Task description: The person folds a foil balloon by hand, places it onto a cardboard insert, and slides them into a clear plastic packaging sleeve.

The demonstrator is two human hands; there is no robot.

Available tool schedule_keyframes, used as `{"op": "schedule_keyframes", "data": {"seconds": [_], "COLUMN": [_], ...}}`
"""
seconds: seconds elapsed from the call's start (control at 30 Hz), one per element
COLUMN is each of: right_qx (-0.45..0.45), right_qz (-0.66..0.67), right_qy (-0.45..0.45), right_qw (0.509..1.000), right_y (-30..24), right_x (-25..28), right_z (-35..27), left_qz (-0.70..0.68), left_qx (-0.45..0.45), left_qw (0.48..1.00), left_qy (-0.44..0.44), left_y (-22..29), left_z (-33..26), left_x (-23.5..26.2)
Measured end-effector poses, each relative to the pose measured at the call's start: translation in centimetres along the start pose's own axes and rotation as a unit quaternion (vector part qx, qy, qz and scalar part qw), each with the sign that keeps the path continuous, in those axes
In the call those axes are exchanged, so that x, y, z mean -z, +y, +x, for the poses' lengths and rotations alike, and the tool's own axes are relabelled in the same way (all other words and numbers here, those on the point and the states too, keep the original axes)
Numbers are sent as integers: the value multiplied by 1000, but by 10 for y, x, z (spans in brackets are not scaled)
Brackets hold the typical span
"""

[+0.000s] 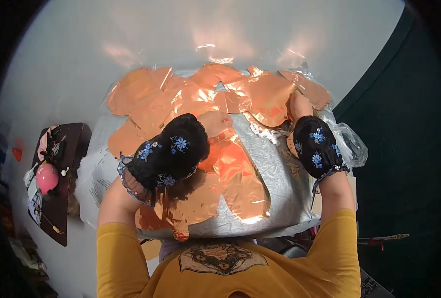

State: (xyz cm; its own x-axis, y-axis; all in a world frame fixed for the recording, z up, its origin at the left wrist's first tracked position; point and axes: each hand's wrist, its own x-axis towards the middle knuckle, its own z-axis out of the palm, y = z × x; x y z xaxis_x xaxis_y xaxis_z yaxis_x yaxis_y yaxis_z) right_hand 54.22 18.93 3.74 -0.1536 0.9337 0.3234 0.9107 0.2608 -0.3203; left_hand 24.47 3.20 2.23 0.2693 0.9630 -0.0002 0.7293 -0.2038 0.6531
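Note:
Flat, shiny copper-coloured foil balloons (151,107) with rounded lobes lie uninflated across the work surface. A larger foil piece (240,191) hangs toward me, with a narrow tab near my shirt. My left hand (216,122) is closed over the foil at the middle; its fingertips are small in view, and I cannot tell exactly what they pinch. At the right, my right hand (300,105) has its fingers bent against the edge of a foil balloon (271,97), partly hidden. Black sleeve covers with blue flowers wrap both forearms.
Silvery-grey sheeting (252,144) covers the work surface. White cord-like bits (265,133) lie near my right hand, and clear plastic (353,144) bulges off the right edge. At left stands a dark small table (74,164) with a pink round object (47,178). A dark green panel (404,149) fills the right.

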Motion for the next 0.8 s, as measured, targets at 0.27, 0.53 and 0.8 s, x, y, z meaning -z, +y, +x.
{"op": "schedule_keyframes", "data": {"seconds": [0.27, 0.53, 0.8], "right_qx": [31, 66, 138], "right_qz": [68, 20, -33], "right_qy": [-27, 31, 171], "right_qw": [997, 997, 975], "right_y": [-10, -34, 45], "right_x": [-29, 0, 0], "right_z": [1, 21, 65], "left_qz": [25, -1, 29], "left_qx": [23, 39, 18], "left_qw": [999, 998, 997], "left_qy": [18, 43, 64], "left_y": [1, -8, -7], "left_z": [-4, -23, -10], "left_x": [0, 14, 10]}}
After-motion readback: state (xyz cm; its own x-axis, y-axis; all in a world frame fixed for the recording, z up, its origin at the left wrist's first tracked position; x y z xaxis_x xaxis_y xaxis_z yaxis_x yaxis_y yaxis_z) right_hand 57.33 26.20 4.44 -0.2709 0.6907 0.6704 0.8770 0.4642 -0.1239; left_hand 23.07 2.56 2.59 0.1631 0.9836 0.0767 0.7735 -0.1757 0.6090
